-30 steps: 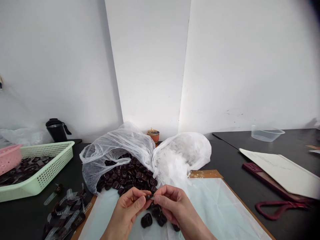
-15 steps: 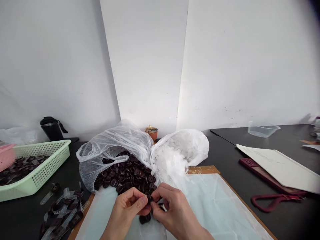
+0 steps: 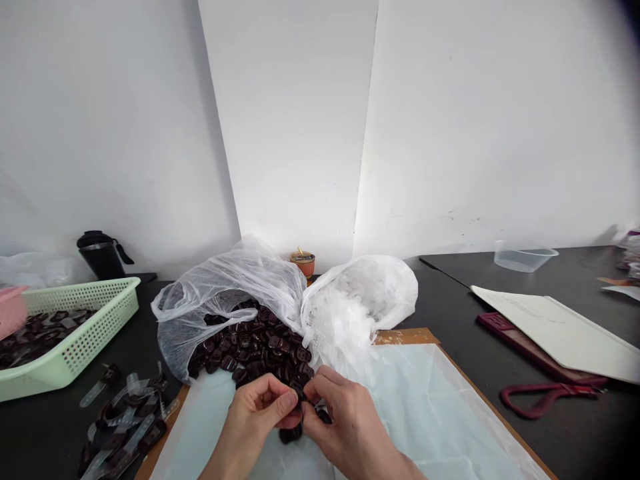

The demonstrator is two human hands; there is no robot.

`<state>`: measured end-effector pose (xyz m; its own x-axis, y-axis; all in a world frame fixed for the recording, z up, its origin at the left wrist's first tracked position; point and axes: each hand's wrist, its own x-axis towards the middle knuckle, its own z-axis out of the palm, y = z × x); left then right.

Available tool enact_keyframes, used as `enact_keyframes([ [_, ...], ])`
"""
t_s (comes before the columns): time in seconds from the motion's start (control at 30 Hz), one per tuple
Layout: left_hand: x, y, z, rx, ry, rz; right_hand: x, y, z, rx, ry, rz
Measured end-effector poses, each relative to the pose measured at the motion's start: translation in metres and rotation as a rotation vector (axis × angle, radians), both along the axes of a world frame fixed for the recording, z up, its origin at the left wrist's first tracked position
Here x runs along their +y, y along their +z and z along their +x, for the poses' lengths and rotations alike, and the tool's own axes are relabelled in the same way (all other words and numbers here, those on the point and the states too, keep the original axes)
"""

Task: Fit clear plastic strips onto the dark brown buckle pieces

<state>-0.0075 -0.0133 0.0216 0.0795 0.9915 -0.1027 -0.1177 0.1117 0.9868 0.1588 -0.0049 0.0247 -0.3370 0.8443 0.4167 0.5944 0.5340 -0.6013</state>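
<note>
My left hand (image 3: 259, 421) pinches a small dark brown plastic piece (image 3: 299, 395) between thumb and forefinger. Facing it, my right hand (image 3: 345, 417) is closed at the same piece, its fingertips meeting it from the right; what else lies in those fingers is hidden. Just below the fingertips a dark piece (image 3: 290, 435) rests on the pale sheet (image 3: 415, 400). Behind my hands, a heap of glossy dark brown pieces (image 3: 260, 347) spills from a clear plastic bag (image 3: 240, 270). A second bag (image 3: 395, 287) beside it holds many translucent plastic strips (image 3: 345, 327).
Left stands a green basket (image 3: 95, 333) of dark pieces, with dark pieces joined to clear strips (image 3: 127, 427) in front. A black tumbler (image 3: 103, 257) and small orange pot (image 3: 303, 264) stand behind. Right lie dark red scissors (image 3: 535, 400), a notebook (image 3: 560, 330) and a clear tub (image 3: 523, 257).
Both hands stay pinched together at the same spot, with only slight finger movement. The whole view has shifted a little.
</note>
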Motion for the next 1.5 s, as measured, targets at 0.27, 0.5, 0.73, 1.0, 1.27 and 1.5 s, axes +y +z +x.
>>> enact_keyframes([
  [0.27,-0.001,0.000,-0.004,0.085,-0.077,-0.070,-0.001,-0.001,-0.002,0.033,0.022,-0.064],
  [0.5,0.002,-0.012,0.000,-0.067,-0.101,-0.142,0.014,0.017,0.015,0.458,-0.063,-0.307],
  [0.73,-0.002,-0.014,0.005,-0.044,-0.228,-0.056,0.017,0.006,0.008,0.600,-0.045,-0.364],
  [1.0,-0.005,-0.004,0.008,0.153,-0.090,0.118,0.011,0.004,0.004,0.555,0.014,-0.388],
  [1.27,-0.001,0.010,0.000,0.062,0.103,0.042,0.010,0.009,0.004,0.620,0.209,-0.577],
  [1.5,-0.001,0.008,0.002,0.078,0.111,0.057,0.002,0.010,-0.003,0.597,0.130,-0.510],
])
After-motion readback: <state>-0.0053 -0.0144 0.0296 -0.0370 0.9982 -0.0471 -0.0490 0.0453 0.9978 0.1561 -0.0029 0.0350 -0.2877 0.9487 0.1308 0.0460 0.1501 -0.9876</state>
